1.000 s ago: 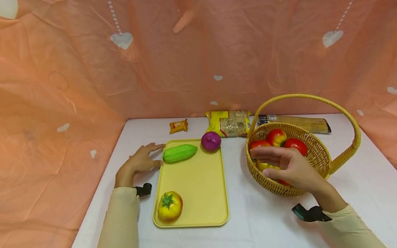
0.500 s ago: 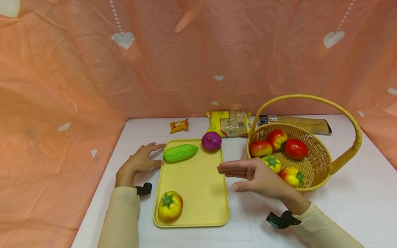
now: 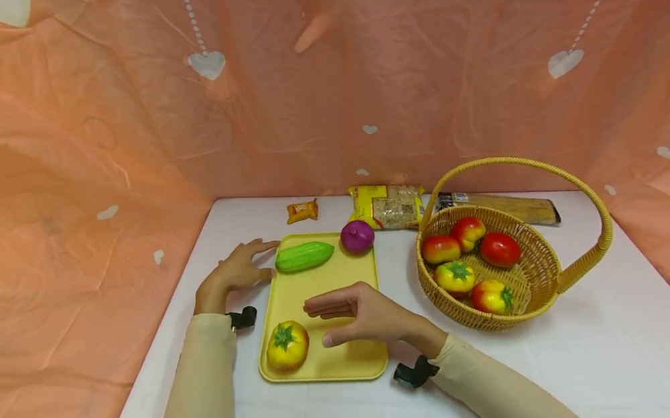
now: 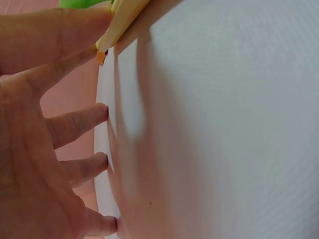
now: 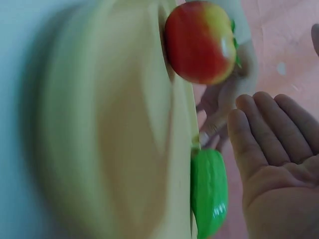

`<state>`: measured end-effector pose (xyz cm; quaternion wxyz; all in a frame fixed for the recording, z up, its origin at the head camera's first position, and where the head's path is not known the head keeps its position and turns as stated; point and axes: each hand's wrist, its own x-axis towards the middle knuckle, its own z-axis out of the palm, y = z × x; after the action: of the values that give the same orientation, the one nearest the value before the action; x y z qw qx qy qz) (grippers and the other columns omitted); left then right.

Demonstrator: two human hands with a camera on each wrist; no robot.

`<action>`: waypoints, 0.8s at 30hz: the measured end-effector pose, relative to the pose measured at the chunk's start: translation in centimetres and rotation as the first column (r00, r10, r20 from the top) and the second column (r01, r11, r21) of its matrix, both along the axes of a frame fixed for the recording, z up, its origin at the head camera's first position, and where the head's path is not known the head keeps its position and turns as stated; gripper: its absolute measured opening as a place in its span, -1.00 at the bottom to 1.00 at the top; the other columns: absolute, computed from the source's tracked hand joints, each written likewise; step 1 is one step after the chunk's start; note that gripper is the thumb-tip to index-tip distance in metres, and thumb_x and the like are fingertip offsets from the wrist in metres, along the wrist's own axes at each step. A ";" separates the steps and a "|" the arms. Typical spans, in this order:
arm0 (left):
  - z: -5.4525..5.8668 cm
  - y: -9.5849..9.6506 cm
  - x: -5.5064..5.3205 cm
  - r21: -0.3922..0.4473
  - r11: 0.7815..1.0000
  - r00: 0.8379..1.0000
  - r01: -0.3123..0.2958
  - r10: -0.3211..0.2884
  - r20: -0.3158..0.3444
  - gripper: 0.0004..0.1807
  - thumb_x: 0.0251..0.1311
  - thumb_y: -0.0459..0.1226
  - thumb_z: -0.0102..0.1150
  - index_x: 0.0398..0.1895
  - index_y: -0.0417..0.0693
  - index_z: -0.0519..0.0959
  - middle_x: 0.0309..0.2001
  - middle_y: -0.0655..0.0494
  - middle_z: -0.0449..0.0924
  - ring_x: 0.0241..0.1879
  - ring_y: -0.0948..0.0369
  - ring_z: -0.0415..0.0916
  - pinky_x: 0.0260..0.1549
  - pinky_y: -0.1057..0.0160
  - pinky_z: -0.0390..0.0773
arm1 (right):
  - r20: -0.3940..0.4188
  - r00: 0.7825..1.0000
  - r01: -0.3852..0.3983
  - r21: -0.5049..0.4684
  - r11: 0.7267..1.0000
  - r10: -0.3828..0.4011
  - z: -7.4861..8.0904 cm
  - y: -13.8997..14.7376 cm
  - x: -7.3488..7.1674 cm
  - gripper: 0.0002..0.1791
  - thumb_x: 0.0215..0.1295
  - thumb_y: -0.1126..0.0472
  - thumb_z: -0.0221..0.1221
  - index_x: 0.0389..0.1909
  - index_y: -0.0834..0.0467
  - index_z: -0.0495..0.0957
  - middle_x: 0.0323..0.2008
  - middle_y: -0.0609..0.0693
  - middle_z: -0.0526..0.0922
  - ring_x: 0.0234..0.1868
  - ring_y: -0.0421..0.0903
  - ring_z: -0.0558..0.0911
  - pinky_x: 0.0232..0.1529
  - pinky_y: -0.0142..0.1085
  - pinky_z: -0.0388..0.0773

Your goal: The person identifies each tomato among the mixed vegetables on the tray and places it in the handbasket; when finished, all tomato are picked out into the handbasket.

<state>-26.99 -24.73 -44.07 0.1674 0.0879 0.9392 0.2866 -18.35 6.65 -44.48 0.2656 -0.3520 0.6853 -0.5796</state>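
Observation:
My left hand [image 3: 238, 272] is at the left edge of a yellow tray [image 3: 350, 367], fingers spread. In the left wrist view its thumb [image 4: 55, 35] touches the tray rim and other fingertips rest on the tablecloth. My right hand [image 3: 363, 317] is over the tray, fingers straight and together, thumb apart, holding nothing. Just left of it sits a yellow-red tomato [image 3: 287, 346] with a green star-shaped top, at the tray's near left corner. A ridged green cucumber-like vegetable [image 3: 304, 256] and a purple onion [image 3: 357, 237] lie at the far end.
A wicker basket [image 3: 532, 244] with a tall handle stands on the right, holding several red and yellow-red fruits [image 3: 500, 249]. Behind lie a small orange packet [image 3: 301, 211], a yellow clear-windowed bag [image 3: 387, 206] and a long pack of noodles [image 3: 504, 208]. A peach curtain [image 3: 277, 107] hangs behind the table.
My right hand has moved left, from over the basket to over the tray beside the tomato, uncovering the fruits in the basket. The left hand has stayed put.

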 end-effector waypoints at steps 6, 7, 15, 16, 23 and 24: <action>0.0 0.0 0.0 -0.009 1.000 1.000 0.012 -0.012 -0.011 -0.20 0.42 -0.14 0.29 0.72 0.12 0.32 0.74 -0.33 0.03 0.73 -0.44 -0.21 0.47 -0.76 -0.29 | -0.042 0.996 -0.072 0.068 0.995 0.075 -0.6 -3.2 -0.9 -0.31 0.35 0.27 0.51 0.49 0.18 0.57 0.46 0.10 0.64 0.43 -0.22 0.65 0.50 -0.31 0.52; 0.0 0.0 0.0 -0.010 1.000 1.000 0.015 -0.015 -0.013 -0.20 0.42 -0.14 0.29 0.72 0.12 0.32 0.74 -0.33 0.03 0.73 -0.44 -0.21 0.46 -0.76 -0.28 | -0.056 0.995 -0.079 0.080 0.994 0.083 -0.7 -3.6 -1.0 -0.30 0.35 0.26 0.52 0.49 0.18 0.57 0.46 0.08 0.65 0.42 -0.25 0.65 0.49 -0.34 0.51; 0.1 -0.1 -0.1 -0.008 1.000 1.000 0.016 -0.016 0.002 -0.21 0.44 -0.13 0.30 0.72 0.16 0.32 0.76 -0.29 -0.01 0.73 -0.42 -0.22 0.45 -0.77 -0.28 | -0.199 0.971 -0.088 0.232 0.969 0.135 -0.6 -5.2 -0.9 -0.25 0.29 0.13 0.58 0.50 0.11 0.59 0.44 -0.11 0.67 0.42 -0.37 0.59 0.49 -0.43 0.45; 0.2 -0.1 -0.1 -0.008 1.000 1.000 0.015 -0.014 0.003 -0.21 0.44 -0.12 0.31 0.72 0.16 0.32 0.77 -0.29 -0.01 0.73 -0.42 -0.22 0.45 -0.77 -0.28 | -0.217 0.966 -0.084 0.249 0.965 0.141 -0.6 -5.2 -0.9 -0.25 0.30 0.12 0.58 0.50 0.11 0.58 0.44 -0.12 0.67 0.42 -0.37 0.59 0.49 -0.43 0.45; 0.1 -0.1 -0.1 0.011 1.000 1.000 0.018 -0.018 -0.002 -0.21 0.44 -0.14 0.30 0.71 0.13 0.33 0.77 -0.29 -0.02 0.73 -0.42 -0.22 0.44 -0.78 -0.32 | -0.294 0.953 0.020 0.313 0.950 0.077 0.0 -5.0 -0.7 -0.29 0.33 0.16 0.54 0.50 0.08 0.60 0.42 -0.13 0.68 0.35 -0.30 0.67 0.44 -0.43 0.49; 0.1 -0.1 -0.1 0.013 1.000 1.000 0.019 -0.019 -0.002 -0.21 0.44 -0.15 0.30 0.71 0.12 0.33 0.77 -0.30 -0.02 0.73 -0.42 -0.22 0.43 -0.79 -0.32 | -0.294 0.953 0.032 0.317 0.948 0.067 0.1 -5.0 -0.7 -0.29 0.33 0.16 0.54 0.49 0.08 0.60 0.42 -0.13 0.68 0.34 -0.30 0.68 0.44 -0.43 0.50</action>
<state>-27.11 -24.80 -43.99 0.1685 0.0981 0.9366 0.2912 -19.03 1.69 -44.38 0.2166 -0.3949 0.7990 -0.3985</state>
